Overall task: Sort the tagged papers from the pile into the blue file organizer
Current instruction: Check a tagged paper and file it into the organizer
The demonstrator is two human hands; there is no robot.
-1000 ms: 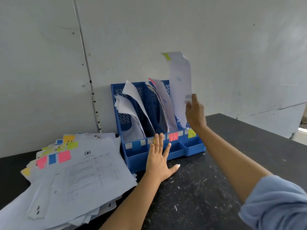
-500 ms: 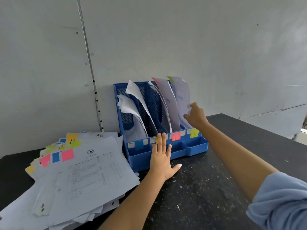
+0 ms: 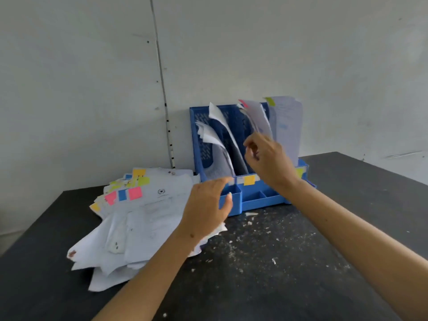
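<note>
The blue file organizer (image 3: 252,201) stands against the wall with white papers upright in its slots. A sheet with a yellow-green tag (image 3: 287,128) stands in the rightmost slot, and one with a pink tag (image 3: 254,112) leans beside it. My right hand (image 3: 268,159) hovers in front of the middle slots with loosely curled fingers and nothing in it. My left hand (image 3: 208,209) hangs relaxed and empty above the organizer's front left corner, over the right edge of the pile of tagged papers (image 3: 143,218).
The pile spreads over the left of the black table (image 3: 266,262), with pink, blue and yellow tags at its far edge. Small white scraps (image 3: 251,214) dot the table before the organizer. A grey wall rises close behind.
My right hand lowered the yellow-green tagged sheet into the rightmost slot, let it go and drew back to the left. My left hand lifted off the table and moved toward the pile.
</note>
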